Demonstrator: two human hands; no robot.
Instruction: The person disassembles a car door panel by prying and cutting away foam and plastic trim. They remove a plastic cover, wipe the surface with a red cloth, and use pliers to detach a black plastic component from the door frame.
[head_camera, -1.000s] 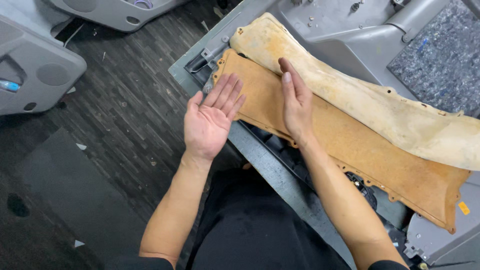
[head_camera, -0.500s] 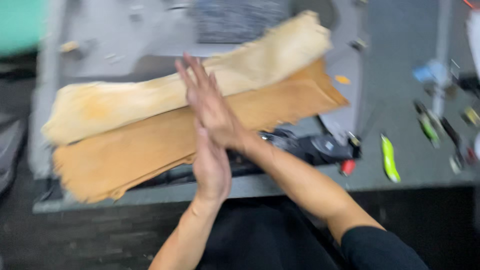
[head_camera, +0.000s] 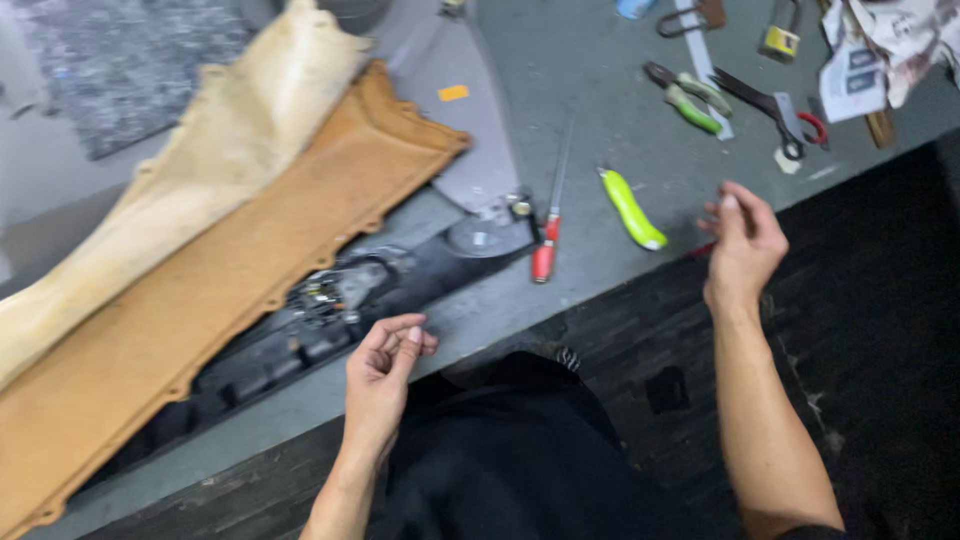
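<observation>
Right hand (head_camera: 742, 240) empty, fingers loosely curled, hovering at bench edge; green utility knife (head_camera: 632, 208) just left of it, red-handled screwdriver (head_camera: 548, 232) beyond. Left hand (head_camera: 382, 370) empty, half-curled, near tan leather panel (head_camera: 230, 270). Judgement: grasp knife by its handle.

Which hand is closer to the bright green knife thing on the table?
The right hand. It hangs just right of the green utility knife, close by but not touching. The left hand is farther off, down and to the left, at the near table edge.
</observation>
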